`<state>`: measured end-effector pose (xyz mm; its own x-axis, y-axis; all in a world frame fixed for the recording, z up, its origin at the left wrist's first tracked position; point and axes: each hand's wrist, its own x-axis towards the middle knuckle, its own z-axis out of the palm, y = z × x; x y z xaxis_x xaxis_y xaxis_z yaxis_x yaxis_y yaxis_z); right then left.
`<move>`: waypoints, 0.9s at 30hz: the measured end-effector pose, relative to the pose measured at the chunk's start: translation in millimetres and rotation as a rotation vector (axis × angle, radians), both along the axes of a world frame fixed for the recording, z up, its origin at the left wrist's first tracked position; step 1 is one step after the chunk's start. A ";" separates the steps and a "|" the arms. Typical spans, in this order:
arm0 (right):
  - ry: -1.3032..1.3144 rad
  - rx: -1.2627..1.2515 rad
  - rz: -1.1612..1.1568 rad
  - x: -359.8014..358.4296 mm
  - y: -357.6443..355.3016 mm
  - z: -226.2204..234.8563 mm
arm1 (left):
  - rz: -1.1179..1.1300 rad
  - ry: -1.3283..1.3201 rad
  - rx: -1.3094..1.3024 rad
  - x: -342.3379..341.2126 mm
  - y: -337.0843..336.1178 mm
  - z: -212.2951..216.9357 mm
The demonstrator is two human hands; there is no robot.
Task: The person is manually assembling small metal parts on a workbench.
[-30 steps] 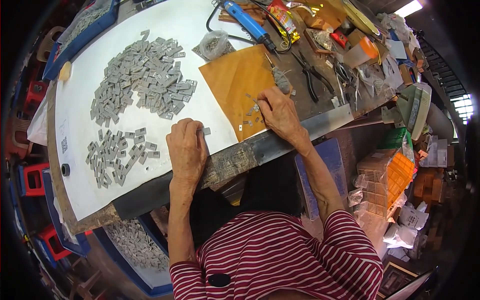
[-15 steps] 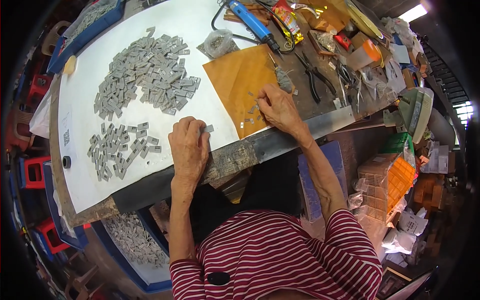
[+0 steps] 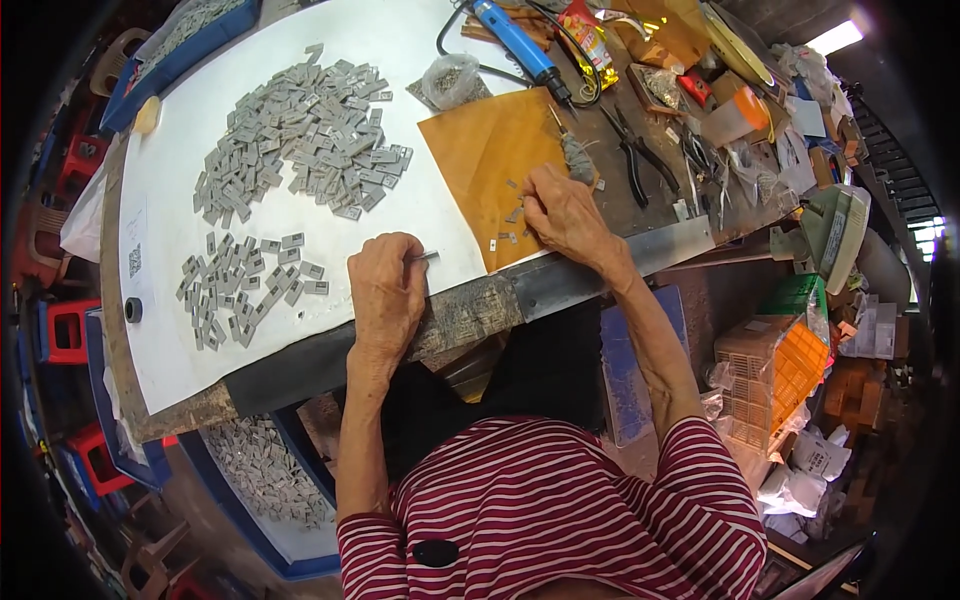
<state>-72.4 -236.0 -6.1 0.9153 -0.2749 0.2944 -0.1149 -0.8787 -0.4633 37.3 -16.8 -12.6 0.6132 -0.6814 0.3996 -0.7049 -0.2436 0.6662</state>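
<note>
My left hand is closed at the front edge of the white sheet, its fingers gripping a small grey rectangular piece that shows nearly edge-on. Over the brown-orange sheet, my right hand has thumb and fingertips pressed together; whatever is between them is hidden. Several tiny thin plates lie beside those fingertips. A large heap of grey rectangular pieces covers the far part of the white sheet. Nearer and to the left, a looser group of similar pieces is spread out.
A blue power screwdriver with a black cable lies at the back, near a clear bag of small parts. Black-handled pliers rest to the right. A blue tray of pieces sits below the table's left front.
The grey piece in my left hand has tilted from lying flat to nearly edge-on, and the left fingers have drawn together. My right hand stays pinched over the brown-orange sheet. The view has shifted slightly.
</note>
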 end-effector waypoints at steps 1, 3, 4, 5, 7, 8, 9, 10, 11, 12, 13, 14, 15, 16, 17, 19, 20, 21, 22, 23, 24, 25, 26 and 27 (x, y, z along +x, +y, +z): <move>0.001 -0.001 0.001 -0.3 -0.7 0.1 | 0.000 0.012 -0.008 0.1 0.2 -0.1; -0.003 0.099 0.017 -0.8 -1.7 0.1 | 0.000 0.026 -0.019 -0.2 0.7 0.4; -0.002 0.098 0.017 -0.2 -1.6 0.8 | 0.009 0.052 -0.027 -0.5 1.4 1.8; 0.012 0.059 0.023 0.2 -1.4 1.6 | 0.017 0.078 -0.036 -0.9 2.0 2.2; 0.026 0.019 0.029 0.9 -1.3 2.8 | 0.030 0.161 -0.065 -1.9 3.0 -0.2; 0.014 0.002 0.032 1.5 -1.5 3.0 | 0.044 0.242 -0.093 -2.2 3.6 -1.1; 0.002 -0.014 0.036 2.2 -1.7 3.3 | 0.044 0.242 -0.094 -2.7 4.0 0.1; 0.003 -0.015 0.037 2.8 -2.1 4.0 | 0.028 0.306 -0.107 -3.6 4.2 2.9; 0.022 -0.003 0.034 3.5 -2.7 5.7 | 0.012 0.370 -0.122 -4.2 4.5 5.7; 0.041 0.008 0.032 3.9 -3.0 6.9 | 0.014 0.370 -0.124 -4.8 5.0 7.1; 0.041 0.007 0.033 4.2 -3.2 7.5 | 0.008 0.382 -0.129 -5.2 5.5 8.2; 0.050 0.041 0.026 4.1 -3.2 7.5 | 0.003 0.395 -0.134 -5.9 6.0 8.9; 0.059 0.074 0.018 4.2 -3.2 7.4 | 0.005 0.395 -0.135 -6.5 6.1 9.6; 0.060 0.075 0.020 4.4 -3.2 7.1 | -0.004 0.401 -0.147 -7.0 6.0 10.3; 0.062 0.103 0.012 4.6 -3.4 6.8 | -0.014 0.405 -0.160 -7.1 5.8 10.6; 0.064 0.132 0.003 4.9 -3.3 6.9 | -0.017 0.408 -0.156 -7.4 5.7 10.3; 0.073 0.153 0.003 5.1 -2.7 7.1 | -0.019 0.410 -0.150 -7.5 5.6 10.1; 0.083 0.174 0.002 5.1 -2.3 7.2 | -0.019 0.410 -0.149 -8.4 5.0 11.9; 0.083 0.175 0.002 4.9 -2.1 7.3 | -0.015 0.506 -0.162 -10.1 4.0 15.7; 0.091 0.194 -0.007 4.3 -1.8 7.5 | -0.010 0.603 -0.175 -11.6 3.2 18.8; 0.098 0.214 -0.016 3.7 -1.5 7.3 | -0.010 0.603 -0.174 -12.2 2.4 20.2; 0.098 0.215 -0.017 3.2 -1.0 5.9 | -0.016 0.612 -0.176 -12.6 1.4 21.1; 0.048 0.212 -0.017 2.9 -0.5 4.1 | -0.023 0.620 -0.179 -13.1 0.6 22.6; -0.002 0.209 -0.018 2.4 -0.2 3.0 | -0.023 0.620 -0.179 -13.9 -0.4 25.0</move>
